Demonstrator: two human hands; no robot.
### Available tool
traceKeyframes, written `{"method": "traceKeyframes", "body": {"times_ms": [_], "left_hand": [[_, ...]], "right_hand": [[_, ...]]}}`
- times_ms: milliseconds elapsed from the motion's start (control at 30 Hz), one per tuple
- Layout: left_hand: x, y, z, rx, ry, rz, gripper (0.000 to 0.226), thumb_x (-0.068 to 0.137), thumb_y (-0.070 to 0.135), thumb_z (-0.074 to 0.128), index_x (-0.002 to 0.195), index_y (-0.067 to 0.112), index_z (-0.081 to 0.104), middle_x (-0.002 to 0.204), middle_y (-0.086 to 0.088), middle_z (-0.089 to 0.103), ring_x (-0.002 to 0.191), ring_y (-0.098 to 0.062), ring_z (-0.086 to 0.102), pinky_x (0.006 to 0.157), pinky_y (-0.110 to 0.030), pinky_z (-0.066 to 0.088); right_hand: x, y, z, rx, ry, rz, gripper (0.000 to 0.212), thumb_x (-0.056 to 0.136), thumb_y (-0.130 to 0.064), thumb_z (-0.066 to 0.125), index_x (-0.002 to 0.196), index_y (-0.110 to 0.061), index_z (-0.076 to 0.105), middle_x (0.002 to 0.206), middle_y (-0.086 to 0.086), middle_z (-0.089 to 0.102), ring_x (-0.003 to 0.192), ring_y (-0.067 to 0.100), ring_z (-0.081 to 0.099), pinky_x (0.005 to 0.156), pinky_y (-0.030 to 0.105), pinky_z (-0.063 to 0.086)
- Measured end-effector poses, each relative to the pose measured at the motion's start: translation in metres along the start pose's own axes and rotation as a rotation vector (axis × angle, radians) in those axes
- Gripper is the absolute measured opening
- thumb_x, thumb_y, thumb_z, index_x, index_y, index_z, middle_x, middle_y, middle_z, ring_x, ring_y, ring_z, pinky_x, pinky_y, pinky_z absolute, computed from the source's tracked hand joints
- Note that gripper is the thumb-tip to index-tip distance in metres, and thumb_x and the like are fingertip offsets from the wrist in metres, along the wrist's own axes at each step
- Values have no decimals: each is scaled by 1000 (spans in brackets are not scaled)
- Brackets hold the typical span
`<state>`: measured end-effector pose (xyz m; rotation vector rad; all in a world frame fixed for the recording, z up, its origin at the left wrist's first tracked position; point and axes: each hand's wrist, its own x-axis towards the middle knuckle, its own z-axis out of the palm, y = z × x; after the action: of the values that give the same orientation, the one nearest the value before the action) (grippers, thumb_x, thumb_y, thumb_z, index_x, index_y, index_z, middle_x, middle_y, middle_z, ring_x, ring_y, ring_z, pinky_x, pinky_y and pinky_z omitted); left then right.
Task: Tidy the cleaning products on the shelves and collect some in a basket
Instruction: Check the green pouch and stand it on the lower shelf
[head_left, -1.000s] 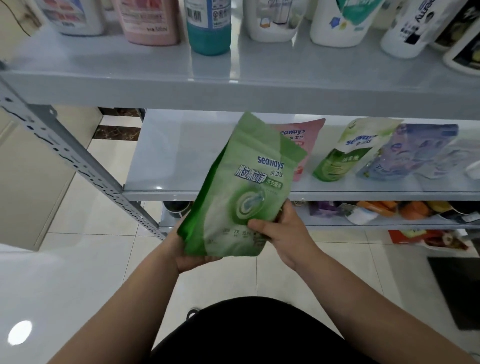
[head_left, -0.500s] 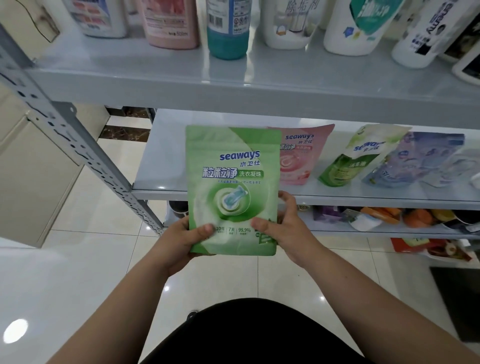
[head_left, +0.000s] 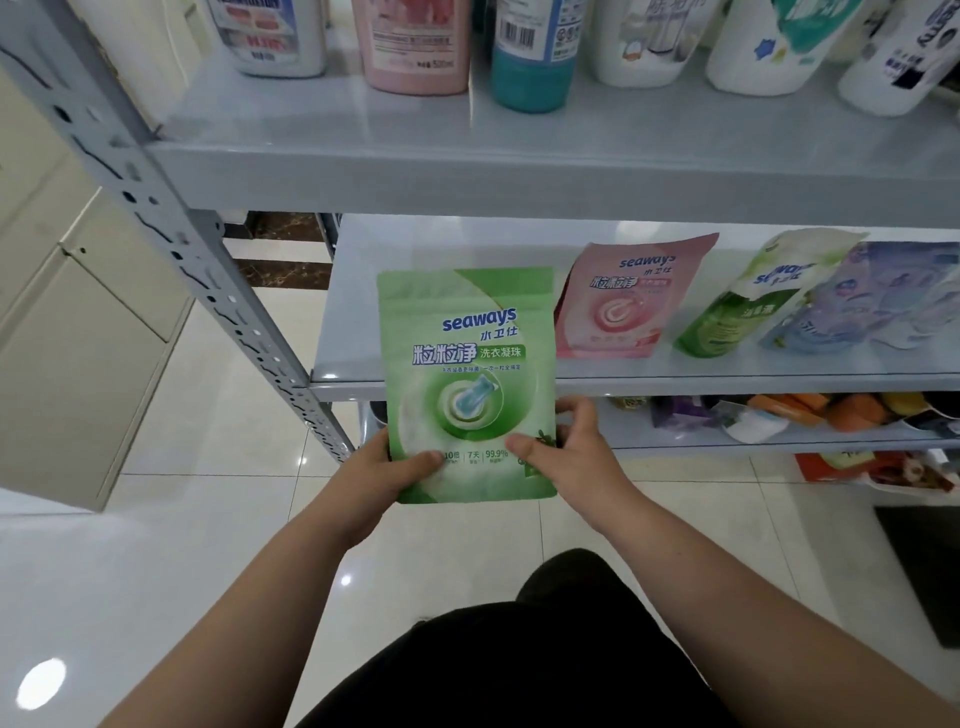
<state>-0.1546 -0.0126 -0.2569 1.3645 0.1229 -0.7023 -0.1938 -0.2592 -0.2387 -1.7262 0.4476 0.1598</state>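
I hold a green Seaways pouch (head_left: 467, 384) upright with its front facing me, just in front of the middle shelf (head_left: 447, 244). My left hand (head_left: 384, 473) grips its lower left corner, thumb on the front. My right hand (head_left: 571, 452) grips its lower right corner the same way. On the middle shelf to the right stand a pink Seaways pouch (head_left: 618, 306), a green and white pouch (head_left: 748, 306) leaning right, and a pale purple pouch (head_left: 852, 301).
The top shelf (head_left: 519, 156) carries several bottles, among them a pink bottle (head_left: 410, 47) and a teal bottle (head_left: 535, 57). A perforated grey upright (head_left: 171, 228) slants down at the left. A lower shelf (head_left: 779, 415) holds mixed packets. Beige cabinets (head_left: 67, 332) stand at left on a glossy tiled floor.
The pouch went from tilted to upright and facing me, then moved a little toward the middle shelf. Both hands kept their grip on its bottom corners.
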Motion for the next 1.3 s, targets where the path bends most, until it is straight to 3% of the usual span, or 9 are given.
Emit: {"method": "traceKeyframes", "body": {"times_ms": [133, 267, 400, 533, 733, 867, 1000, 1167, 1300], "left_hand": [[23, 7, 5, 205, 193, 76, 44, 71, 24, 72, 114, 19, 67, 115, -7, 75, 105, -29, 72, 88, -40, 61], [65, 20, 13, 388, 446, 164, 41, 81, 14, 78, 113, 20, 53, 112, -7, 65, 97, -23, 68, 82, -46, 61], [111, 34, 20, 457, 615, 139, 20, 87, 17, 70, 95, 18, 52, 93, -9, 66, 86, -33, 67, 75, -52, 59], [149, 43, 15, 446, 623, 147, 9, 91, 18, 65, 92, 23, 57, 89, 7, 67, 82, -21, 65, 53, -30, 53], [182, 52, 8, 423, 621, 132, 20, 89, 14, 67, 87, 32, 60, 84, 19, 71, 82, -4, 69, 62, -26, 48], [193, 54, 3, 621, 576, 101, 18, 86, 8, 67, 91, 24, 59, 88, 8, 67, 78, -11, 63, 57, -24, 40], [199, 51, -2, 784, 536, 61, 15, 86, 15, 70, 92, 23, 57, 84, 5, 63, 77, -21, 58, 59, -29, 42], [199, 44, -11, 886, 520, -8, 19, 92, 28, 70, 104, 18, 59, 92, 1, 65, 85, -27, 60, 70, -33, 42], [191, 44, -7, 911, 511, 20, 14, 92, 22, 66, 101, 16, 58, 90, -1, 64, 82, -29, 58, 60, -32, 39]], "right_hand": [[23, -4, 8, -184, 74, -31, 43, 85, -36, 85, 98, -31, 44, 99, -8, 69, 78, -1, 70, 66, 19, 56], [61, -13, 4, -271, 89, -93, 29, 91, -30, 78, 104, -27, 53, 100, -18, 67, 85, -5, 63, 60, 8, 43], [104, -18, 1, -388, 140, -111, 31, 94, -23, 74, 121, -14, 60, 121, 6, 51, 107, 18, 51, 92, 26, 44], [140, -18, 0, -443, 119, -124, 27, 99, -21, 68, 122, -10, 61, 122, 14, 57, 114, 26, 55, 100, 39, 49], [179, -14, -3, -415, 144, -157, 9, 101, -15, 61, 108, -9, 58, 101, 12, 66, 92, 30, 64, 77, 41, 53], [193, -12, 0, -444, 138, -159, 8, 102, -14, 59, 105, -8, 53, 102, 13, 65, 91, 30, 64, 75, 42, 54], [197, -4, 8, -558, 140, -146, 16, 99, -10, 61, 92, -13, 47, 86, 5, 58, 79, 24, 57, 57, 32, 39], [195, 5, 12, -609, 88, -149, 7, 100, -8, 57, 106, -7, 58, 99, 9, 58, 92, 28, 57, 73, 33, 41], [189, 8, 12, -621, 70, -142, 13, 100, -9, 56, 113, -5, 57, 110, 15, 61, 99, 31, 59, 79, 37, 47]]}}
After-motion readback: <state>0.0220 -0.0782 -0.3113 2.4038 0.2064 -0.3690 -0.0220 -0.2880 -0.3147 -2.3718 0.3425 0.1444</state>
